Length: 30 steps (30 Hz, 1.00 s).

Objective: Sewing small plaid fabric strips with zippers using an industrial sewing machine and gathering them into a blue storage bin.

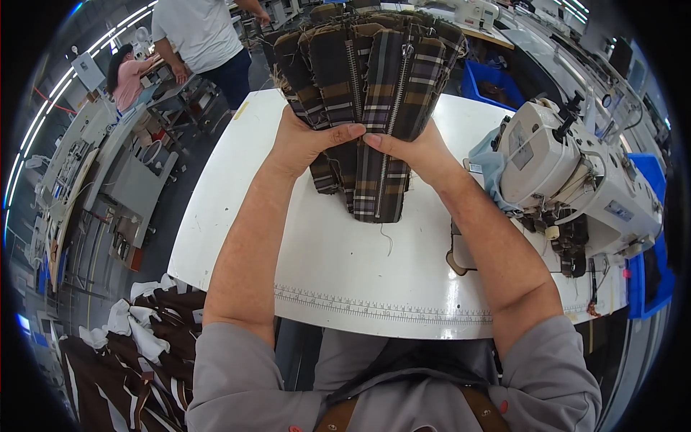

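A thick bundle of plaid fabric pieces (380, 119) in black, brown, white and purple is gripped between my two hands above the white table. Metal zippers run down some of the pieces, and their upper edges are frayed. My left hand (304, 142) is closed on the bundle's left side, thumb across the front. On the right side my right hand (415, 153) grips it likewise, its thumb tip close to the left one. Most of the fingers are hidden behind the cloth. The bundle fans out at the top and narrows downward, where a loose thread (389, 241) hangs.
A white sewing machine (540, 155) stands on the table (237, 216) at right, with plaid pieces by it. A ruler strip (389, 312) follows the near edge. Blue bins (481, 81) stand beyond. Brown and white cloth (108, 360) lies lower left. Two people (198, 36) are at far left.
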Motion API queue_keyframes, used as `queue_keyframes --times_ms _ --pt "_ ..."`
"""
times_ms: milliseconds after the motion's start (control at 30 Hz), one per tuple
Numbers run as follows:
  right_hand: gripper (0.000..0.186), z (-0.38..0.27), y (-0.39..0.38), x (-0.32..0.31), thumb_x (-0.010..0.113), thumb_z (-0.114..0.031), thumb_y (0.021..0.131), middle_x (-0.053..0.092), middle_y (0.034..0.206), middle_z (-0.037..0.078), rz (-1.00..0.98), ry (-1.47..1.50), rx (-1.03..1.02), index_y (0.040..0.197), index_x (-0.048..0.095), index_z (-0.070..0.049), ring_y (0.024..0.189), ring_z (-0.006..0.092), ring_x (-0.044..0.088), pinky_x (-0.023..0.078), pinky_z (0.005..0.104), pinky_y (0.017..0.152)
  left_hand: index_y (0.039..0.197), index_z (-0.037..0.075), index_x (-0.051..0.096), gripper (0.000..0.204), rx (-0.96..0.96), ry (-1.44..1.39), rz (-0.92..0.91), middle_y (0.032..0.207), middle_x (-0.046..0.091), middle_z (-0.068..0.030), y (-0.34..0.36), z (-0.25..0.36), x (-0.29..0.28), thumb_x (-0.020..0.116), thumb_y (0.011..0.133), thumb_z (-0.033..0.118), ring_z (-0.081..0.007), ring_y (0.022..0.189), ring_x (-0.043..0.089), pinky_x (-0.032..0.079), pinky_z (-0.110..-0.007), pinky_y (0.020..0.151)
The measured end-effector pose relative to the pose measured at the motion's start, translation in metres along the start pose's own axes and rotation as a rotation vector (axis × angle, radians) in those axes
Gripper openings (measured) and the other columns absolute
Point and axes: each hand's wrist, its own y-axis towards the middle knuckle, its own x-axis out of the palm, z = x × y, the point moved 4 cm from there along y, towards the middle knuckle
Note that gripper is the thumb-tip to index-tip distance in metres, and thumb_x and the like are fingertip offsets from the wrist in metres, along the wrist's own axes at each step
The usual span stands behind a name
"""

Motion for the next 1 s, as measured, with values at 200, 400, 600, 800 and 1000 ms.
queue_keyframes --times_ms 200,400,600,800,1000 --pt "0.057 -0.001 0.001 0.000 0.091 -0.027 0.089 0.073 0.121 0.010 0.024 -0.033 0.047 0.133 0.065 -0.002 0.112 0.0185 0.070 0.058 0.0350 0.099 0.116 0.003 0.076 0.044 -0.007 0.010 0.026 0.111 0.079 -0.0077 0.000 0.003 0.000 0.097 0.079 0.013 -0.0165 0.101 0.075 0.062 -0.031 0.091" --pt "0.060 -0.014 0.000 0.008 0.091 -0.032 0.088 0.074 0.119 0.012 0.042 -0.007 0.058 0.132 0.066 0.000 0.109 0.0201 0.072 0.060 0.0349 0.096 0.123 0.001 0.071 0.053 -0.061 -0.033 0.045 0.114 0.077 -0.0106 0.000 0.015 -0.004 0.096 0.082 0.023 -0.0198 0.102 0.075 0.062 -0.032 0.088" --pt "0.056 -0.007 0.001 0.008 0.088 -0.031 0.092 0.075 0.118 0.013 0.057 0.176 0.211 0.131 0.066 0.002 0.106 0.0196 0.074 0.061 0.0324 0.092 0.130 -0.001 0.067 0.064 -0.273 -0.074 0.054 0.116 0.076 -0.0155 0.001 0.011 -0.007 0.087 0.090 0.045 -0.0239 0.106 0.076 0.063 -0.035 0.092" --pt "0.049 0.006 0.002 0.008 0.084 -0.027 0.095 0.076 0.117 0.013 0.091 0.270 0.333 0.131 0.067 0.002 0.102 0.0202 0.076 0.065 0.0347 0.089 0.140 0.000 0.062 0.074 -0.339 -0.068 0.020 0.131 0.071 -0.0174 0.003 0.006 -0.014 0.070 0.099 0.060 -0.0247 0.121 0.071 0.064 -0.038 0.093" --pt "0.041 0.006 0.001 0.008 0.083 -0.018 0.095 0.076 0.116 0.011 0.063 0.284 0.283 0.129 0.068 0.001 0.100 0.0184 0.076 0.064 0.0335 0.088 0.144 -0.001 0.057 0.082 -0.341 0.017 0.034 0.132 0.070 -0.0187 -0.002 0.012 -0.003 0.065 0.099 0.067 -0.0253 0.124 0.070 0.064 -0.039 0.097"
